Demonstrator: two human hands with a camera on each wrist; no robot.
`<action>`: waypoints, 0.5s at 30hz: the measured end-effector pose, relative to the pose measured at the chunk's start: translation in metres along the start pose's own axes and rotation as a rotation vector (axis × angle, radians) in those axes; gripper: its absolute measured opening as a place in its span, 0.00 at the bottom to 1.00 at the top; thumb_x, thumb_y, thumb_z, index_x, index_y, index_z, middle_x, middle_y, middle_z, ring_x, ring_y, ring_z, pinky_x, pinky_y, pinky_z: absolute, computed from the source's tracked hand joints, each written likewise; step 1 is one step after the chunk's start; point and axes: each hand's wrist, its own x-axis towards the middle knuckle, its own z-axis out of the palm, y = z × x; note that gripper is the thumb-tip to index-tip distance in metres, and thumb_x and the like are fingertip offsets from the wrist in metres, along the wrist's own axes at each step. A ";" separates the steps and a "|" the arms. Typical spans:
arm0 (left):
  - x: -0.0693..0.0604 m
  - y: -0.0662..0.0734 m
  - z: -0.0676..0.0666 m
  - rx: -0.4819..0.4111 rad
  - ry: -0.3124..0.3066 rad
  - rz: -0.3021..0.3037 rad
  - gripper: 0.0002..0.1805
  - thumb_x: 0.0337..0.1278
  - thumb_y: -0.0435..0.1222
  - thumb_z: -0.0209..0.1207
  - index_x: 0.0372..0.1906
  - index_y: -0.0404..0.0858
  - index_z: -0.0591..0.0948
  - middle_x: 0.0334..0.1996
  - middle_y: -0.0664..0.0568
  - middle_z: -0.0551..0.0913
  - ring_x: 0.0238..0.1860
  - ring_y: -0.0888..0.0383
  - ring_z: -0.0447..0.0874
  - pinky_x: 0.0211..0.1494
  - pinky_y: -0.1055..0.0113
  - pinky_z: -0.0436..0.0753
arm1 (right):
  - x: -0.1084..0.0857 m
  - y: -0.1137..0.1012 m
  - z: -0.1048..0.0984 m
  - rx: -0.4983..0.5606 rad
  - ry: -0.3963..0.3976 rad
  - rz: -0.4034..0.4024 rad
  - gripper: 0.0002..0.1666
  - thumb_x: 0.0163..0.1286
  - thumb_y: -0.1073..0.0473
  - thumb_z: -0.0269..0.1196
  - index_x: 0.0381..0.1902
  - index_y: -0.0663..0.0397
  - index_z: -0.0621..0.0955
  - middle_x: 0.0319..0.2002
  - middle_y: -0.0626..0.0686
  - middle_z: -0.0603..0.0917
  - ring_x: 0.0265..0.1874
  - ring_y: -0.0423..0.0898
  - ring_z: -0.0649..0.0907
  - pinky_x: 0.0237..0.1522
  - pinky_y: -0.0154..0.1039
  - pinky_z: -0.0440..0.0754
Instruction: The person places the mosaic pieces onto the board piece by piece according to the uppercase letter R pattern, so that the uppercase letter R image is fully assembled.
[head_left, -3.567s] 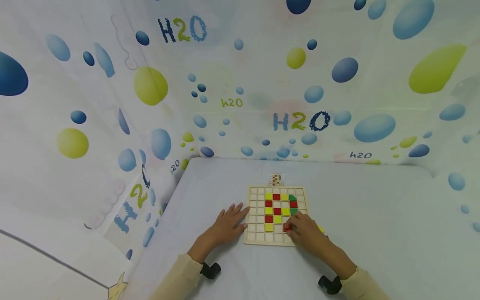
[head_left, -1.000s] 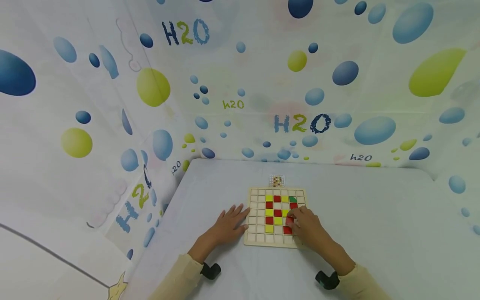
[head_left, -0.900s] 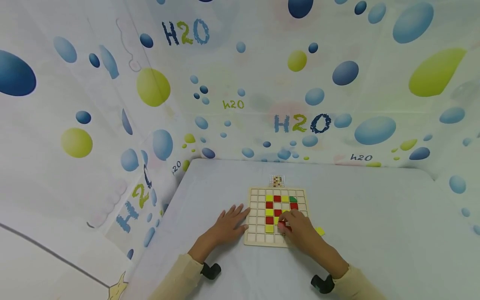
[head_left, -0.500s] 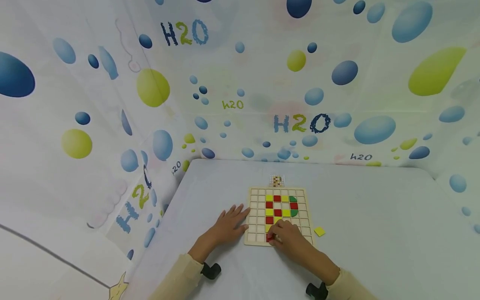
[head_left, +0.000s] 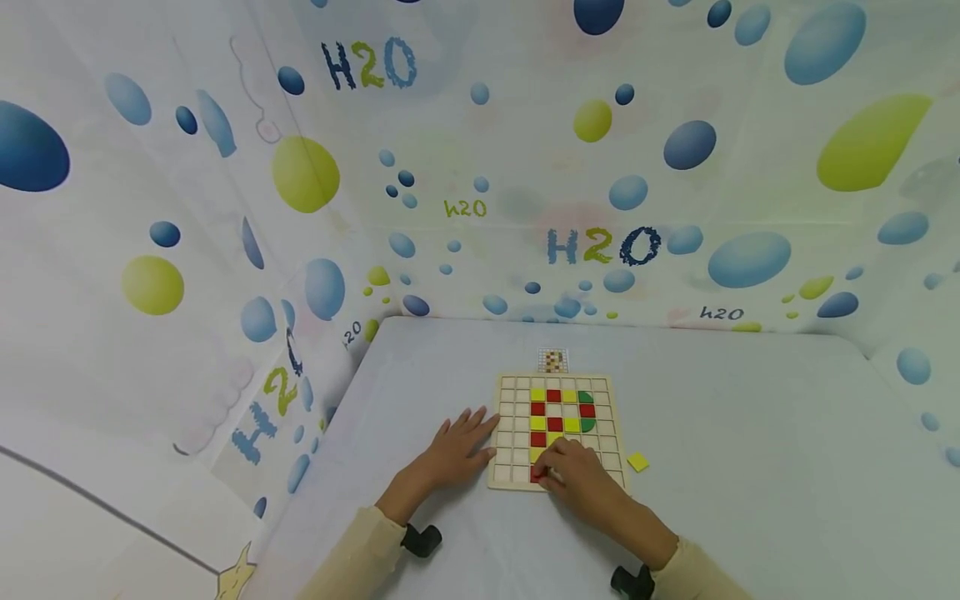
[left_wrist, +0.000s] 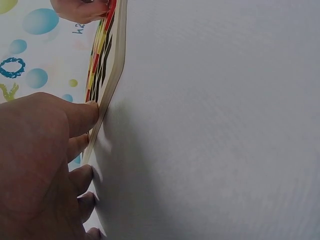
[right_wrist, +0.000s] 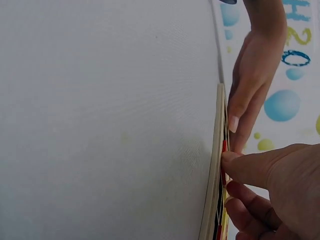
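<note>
A light wooden grid board lies on the white table, with red, yellow and green tiles in its cells. My left hand rests at the board's left edge, fingers extended; in the left wrist view the thumb touches the rim. With bent thumb and fingers, my right hand pinches a red tile at the bottom row, below a yellow tile. The right wrist view shows that red tile low at the board's edge, under the thumb. My right hand hides several cells at the lower right.
A loose yellow tile lies on the table just right of the board. Behind the board is a small card printed with a coloured grid pattern. Patterned cloth walls rise behind the table and at its left.
My right hand has moved left and toward the front edge, bringing the red tile to the bottom row. The green tiles and the loose yellow tile are uncovered. My left hand stayed put.
</note>
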 end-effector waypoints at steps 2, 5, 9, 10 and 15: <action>0.001 0.000 0.000 -0.002 0.003 0.000 0.34 0.82 0.51 0.52 0.84 0.50 0.61 0.85 0.45 0.56 0.85 0.39 0.48 0.83 0.34 0.49 | -0.001 0.000 -0.001 -0.013 0.006 -0.003 0.08 0.65 0.58 0.77 0.40 0.42 0.88 0.41 0.41 0.85 0.43 0.42 0.79 0.43 0.40 0.77; 0.001 0.000 0.001 -0.003 0.003 -0.005 0.34 0.81 0.51 0.52 0.85 0.50 0.61 0.85 0.45 0.56 0.85 0.39 0.48 0.83 0.33 0.49 | -0.004 0.000 -0.005 -0.024 0.004 0.016 0.09 0.65 0.58 0.77 0.41 0.43 0.88 0.42 0.42 0.85 0.44 0.43 0.80 0.44 0.42 0.77; 0.001 0.000 0.002 0.001 0.006 -0.007 0.35 0.81 0.51 0.52 0.84 0.49 0.61 0.85 0.45 0.56 0.85 0.39 0.48 0.83 0.33 0.49 | -0.011 0.006 -0.017 0.004 -0.017 0.130 0.10 0.65 0.58 0.77 0.42 0.43 0.88 0.43 0.42 0.83 0.49 0.44 0.81 0.48 0.46 0.77; 0.001 0.000 0.002 0.002 0.007 -0.005 0.34 0.81 0.51 0.52 0.84 0.49 0.61 0.85 0.45 0.56 0.85 0.39 0.48 0.83 0.33 0.49 | -0.012 0.010 -0.021 0.009 -0.024 0.171 0.11 0.65 0.57 0.77 0.43 0.43 0.88 0.43 0.43 0.83 0.49 0.45 0.81 0.49 0.47 0.77; 0.001 -0.001 0.002 0.009 0.009 0.002 0.34 0.81 0.51 0.52 0.85 0.49 0.61 0.85 0.45 0.56 0.85 0.39 0.48 0.83 0.34 0.50 | -0.024 0.042 -0.043 -0.011 -0.020 0.349 0.19 0.65 0.55 0.77 0.51 0.49 0.84 0.47 0.51 0.82 0.48 0.50 0.80 0.50 0.52 0.79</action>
